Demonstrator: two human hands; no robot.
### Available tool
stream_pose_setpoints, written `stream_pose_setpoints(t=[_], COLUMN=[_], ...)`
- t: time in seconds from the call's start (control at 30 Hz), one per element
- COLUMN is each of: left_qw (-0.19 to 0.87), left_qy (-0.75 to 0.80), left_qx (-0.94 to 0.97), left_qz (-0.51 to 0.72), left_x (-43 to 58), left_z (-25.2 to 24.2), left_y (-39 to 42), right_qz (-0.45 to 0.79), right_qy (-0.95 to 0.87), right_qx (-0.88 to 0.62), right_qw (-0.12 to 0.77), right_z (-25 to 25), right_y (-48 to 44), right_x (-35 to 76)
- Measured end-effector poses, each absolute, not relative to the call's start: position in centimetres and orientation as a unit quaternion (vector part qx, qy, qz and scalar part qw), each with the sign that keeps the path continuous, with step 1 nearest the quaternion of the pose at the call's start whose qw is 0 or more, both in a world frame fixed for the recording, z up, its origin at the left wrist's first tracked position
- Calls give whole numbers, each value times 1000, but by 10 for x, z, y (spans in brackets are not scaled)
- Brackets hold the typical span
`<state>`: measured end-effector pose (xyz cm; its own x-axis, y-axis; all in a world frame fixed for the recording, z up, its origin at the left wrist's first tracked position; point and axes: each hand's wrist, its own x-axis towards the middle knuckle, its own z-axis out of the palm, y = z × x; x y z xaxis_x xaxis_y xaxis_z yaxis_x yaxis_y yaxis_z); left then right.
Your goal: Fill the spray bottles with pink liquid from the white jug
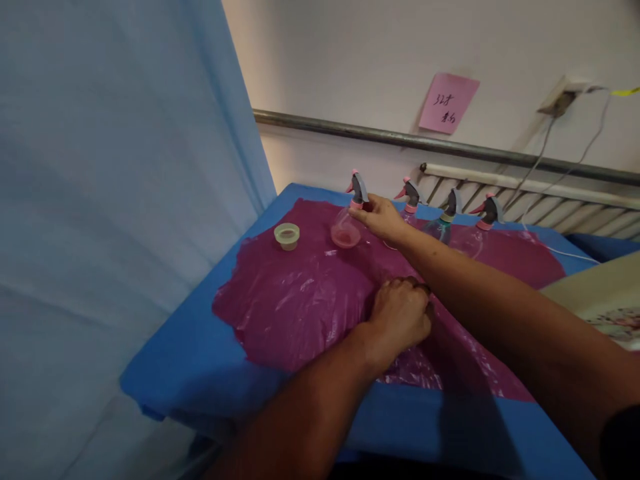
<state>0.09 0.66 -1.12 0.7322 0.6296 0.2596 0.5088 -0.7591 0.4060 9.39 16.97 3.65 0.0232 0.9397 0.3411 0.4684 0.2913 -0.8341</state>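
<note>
A clear spray bottle (345, 230) with pinkish contents low inside leans slightly, its base at the purple plastic sheet (300, 300). The fingers of my right hand (384, 217) close round its pink collar, just below the grey and pink trigger head. Nearer to me, my left hand (401, 313) is curled into a fist against the creased sheet. Its fingertips are hidden, so I cannot see what lies inside them. Left of the bottle stands a small pale green cup (287, 236) with a wide rim.
More spray bottles stand behind my right forearm, among them a greenish one (443, 227) and a clear one (473, 241). A blue-covered table (195, 347) carries the sheet. Around it are a blue curtain (110, 167), a wall pipe (340, 129), a radiator (530, 187) and cords.
</note>
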Motion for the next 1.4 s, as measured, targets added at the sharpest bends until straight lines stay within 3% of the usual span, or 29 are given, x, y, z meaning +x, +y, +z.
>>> stream_pose_setpoints(t=[0.13,0.4,0.67,0.83,1.2,1.4], left_qw=[159,212,401,389,418,388], left_qy=[300,204,240,251,199,204], left_qx=[908,762,792,822,814,826], left_qz=[245,576,393,330,351,356], left_x=[-1,-13,-10,-12,-8,-4], left_z=[-13,5,-15,-18,-13,-15], left_y=[6,15,45,44,45,34], right_qz=[269,296,279,275,372,321], right_qy=[-642,-613,-618,-619,-599,-574], right_qx=[-512,-491,-503,-495,-443,-465], right_qw=[503,544,536,544,554,593], right_z=[47,56,33,21,9,12], right_y=[131,26,-28,-34,-38,-43], right_x=[128,198,208,201,206,202])
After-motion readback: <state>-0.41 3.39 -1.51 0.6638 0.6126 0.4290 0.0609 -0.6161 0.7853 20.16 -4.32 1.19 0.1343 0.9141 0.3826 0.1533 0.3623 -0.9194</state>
